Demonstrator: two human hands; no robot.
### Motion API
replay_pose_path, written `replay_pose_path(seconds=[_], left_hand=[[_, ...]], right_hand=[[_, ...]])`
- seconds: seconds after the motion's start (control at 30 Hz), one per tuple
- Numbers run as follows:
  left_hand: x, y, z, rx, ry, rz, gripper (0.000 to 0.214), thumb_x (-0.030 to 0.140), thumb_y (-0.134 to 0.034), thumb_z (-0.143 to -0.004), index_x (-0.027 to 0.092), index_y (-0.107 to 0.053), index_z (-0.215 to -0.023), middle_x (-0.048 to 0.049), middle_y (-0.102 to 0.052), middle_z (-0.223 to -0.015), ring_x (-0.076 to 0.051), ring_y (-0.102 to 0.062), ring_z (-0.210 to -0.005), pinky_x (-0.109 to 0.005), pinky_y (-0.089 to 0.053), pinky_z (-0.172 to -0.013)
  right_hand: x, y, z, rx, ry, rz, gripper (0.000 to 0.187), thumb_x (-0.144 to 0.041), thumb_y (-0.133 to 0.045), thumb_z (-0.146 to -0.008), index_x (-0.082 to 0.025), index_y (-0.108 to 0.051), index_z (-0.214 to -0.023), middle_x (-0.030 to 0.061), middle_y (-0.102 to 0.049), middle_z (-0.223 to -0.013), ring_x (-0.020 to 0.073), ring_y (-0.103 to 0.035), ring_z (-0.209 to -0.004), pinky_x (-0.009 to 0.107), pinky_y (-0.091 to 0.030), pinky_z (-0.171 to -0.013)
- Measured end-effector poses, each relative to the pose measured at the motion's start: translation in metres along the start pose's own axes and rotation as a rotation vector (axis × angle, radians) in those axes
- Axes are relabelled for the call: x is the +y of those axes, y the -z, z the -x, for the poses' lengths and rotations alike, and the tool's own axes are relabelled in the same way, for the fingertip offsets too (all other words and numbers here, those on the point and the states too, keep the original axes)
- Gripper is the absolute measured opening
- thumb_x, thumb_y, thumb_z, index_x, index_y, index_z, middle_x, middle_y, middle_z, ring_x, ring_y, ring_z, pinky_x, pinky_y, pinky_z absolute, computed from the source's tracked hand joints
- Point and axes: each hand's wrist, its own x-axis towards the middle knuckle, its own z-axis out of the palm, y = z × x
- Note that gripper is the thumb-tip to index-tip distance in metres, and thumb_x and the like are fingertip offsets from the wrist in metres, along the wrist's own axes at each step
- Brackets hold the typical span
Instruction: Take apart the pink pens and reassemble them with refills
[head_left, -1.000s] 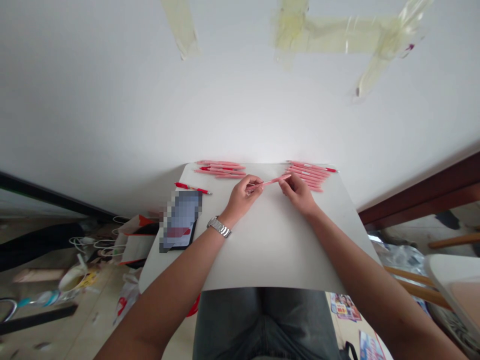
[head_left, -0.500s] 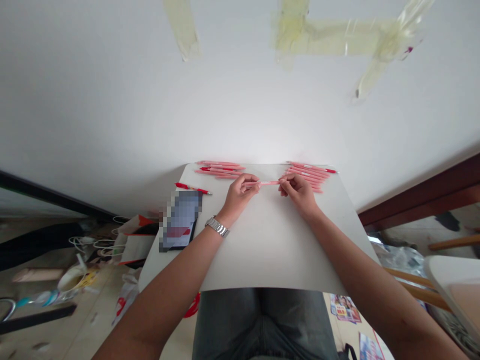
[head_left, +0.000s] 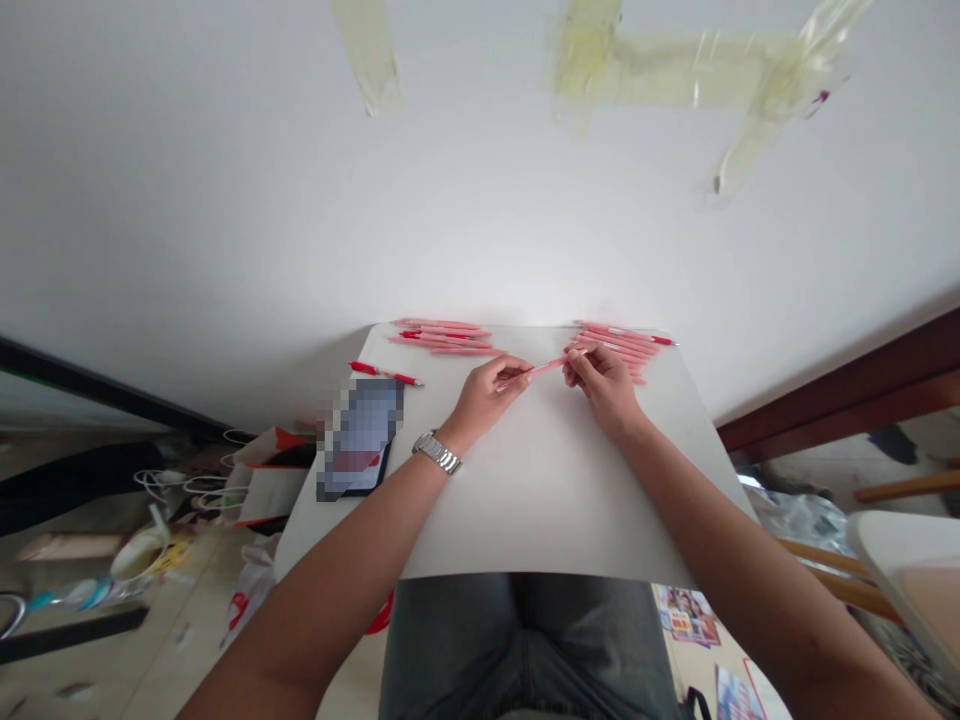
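A slim pink pen (head_left: pixel 551 364) is held between my two hands over the white table (head_left: pixel 525 500), its right end tilted up. My left hand (head_left: pixel 487 395), with a metal watch (head_left: pixel 437 451) at the wrist, pinches the left part. The fingers of my right hand (head_left: pixel 602 382) are closed on the other end, and they cover its tip. Behind my right hand lies a row of pink pens (head_left: pixel 622 342), with a red one among them. Beyond my left hand is another group of pink pens (head_left: pixel 442 328), also with some red.
A red pen (head_left: pixel 386 374) lies at the table's left side, above a phone (head_left: pixel 364 440) with a blurred screen. The white wall (head_left: pixel 480 200) rises right behind the table. Bags (head_left: pixel 274 475) and a cup (head_left: pixel 141 553) stand on the floor at left; a chair (head_left: pixel 911 570) is at right.
The pen between my hands has tipped from nearly level to right end raised. My left hand has shifted slightly right and nearer to me, and my right hand slightly right.
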Motion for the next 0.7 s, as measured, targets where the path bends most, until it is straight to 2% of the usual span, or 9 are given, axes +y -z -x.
replay_pose_path(seconds=[0.13, 0.27, 0.4, 0.5, 0.6, 0.7], left_hand=[[0.000, -0.001, 0.000, 0.036, -0.022, 0.012, 0.029, 0.044, -0.074, -0.091, 0.017, -0.072, -0.102, -0.0080, -0.075, -0.103, -0.020, -0.072, -0.097, -0.033, -0.057, -0.091], [0.000, -0.001, 0.001, 0.024, -0.016, 0.029, 0.030, 0.046, -0.073, -0.092, 0.017, -0.072, -0.101, -0.0082, -0.075, -0.102, -0.020, -0.072, -0.096, -0.032, -0.057, -0.089], [0.003, -0.002, 0.002, -0.032, -0.006, 0.016, 0.030, 0.047, -0.072, -0.092, 0.018, -0.072, -0.101, -0.0077, -0.075, -0.100, -0.020, -0.072, -0.093, -0.032, -0.057, -0.087], [0.005, -0.003, 0.003, -0.061, -0.023, 0.018, 0.030, 0.047, -0.070, -0.094, 0.018, -0.071, -0.100, -0.0076, -0.075, -0.101, -0.020, -0.071, -0.095, -0.032, -0.057, -0.089], [0.007, -0.001, 0.003, -0.012, -0.020, 0.031, 0.030, 0.047, -0.067, -0.096, 0.018, -0.071, -0.104, -0.0091, -0.075, -0.108, -0.021, -0.071, -0.102, -0.032, -0.056, -0.091], [0.008, 0.001, 0.002, 0.037, 0.004, 0.061, 0.032, 0.047, -0.066, -0.097, 0.018, -0.071, -0.109, -0.0098, -0.075, -0.109, -0.021, -0.072, -0.103, -0.034, -0.056, -0.095]], right_hand=[[-0.003, -0.004, 0.003, -0.071, -0.016, 0.061, 0.031, -0.052, -0.075, -0.091, -0.023, -0.073, -0.104, 0.0012, -0.065, -0.085, 0.0138, -0.058, -0.070, 0.030, -0.049, -0.064], [-0.006, -0.009, 0.007, -0.137, -0.029, 0.168, 0.037, -0.055, -0.075, -0.090, -0.023, -0.075, -0.108, 0.0013, -0.065, -0.082, 0.0148, -0.057, -0.068, 0.032, -0.050, -0.063], [-0.012, -0.012, 0.008, -0.115, -0.019, 0.185, 0.036, -0.056, -0.073, -0.092, -0.022, -0.074, -0.104, 0.0023, -0.066, -0.084, 0.0146, -0.058, -0.068, 0.032, -0.050, -0.062], [-0.018, -0.015, 0.009, -0.145, 0.017, 0.147, 0.034, -0.055, -0.069, -0.095, -0.022, -0.070, -0.100, 0.0047, -0.071, -0.092, 0.0150, -0.062, -0.069, 0.032, -0.051, -0.063], [-0.024, -0.016, 0.011, -0.130, 0.025, 0.110, 0.034, -0.056, -0.064, -0.099, -0.023, -0.064, -0.102, 0.0081, -0.075, -0.103, 0.0146, -0.062, -0.067, 0.031, -0.049, -0.059], [-0.026, -0.016, 0.012, -0.081, 0.053, 0.141, 0.034, -0.057, -0.061, -0.100, -0.023, -0.061, -0.101, 0.0080, -0.076, -0.100, 0.0143, -0.058, -0.066, 0.031, -0.046, -0.060]])
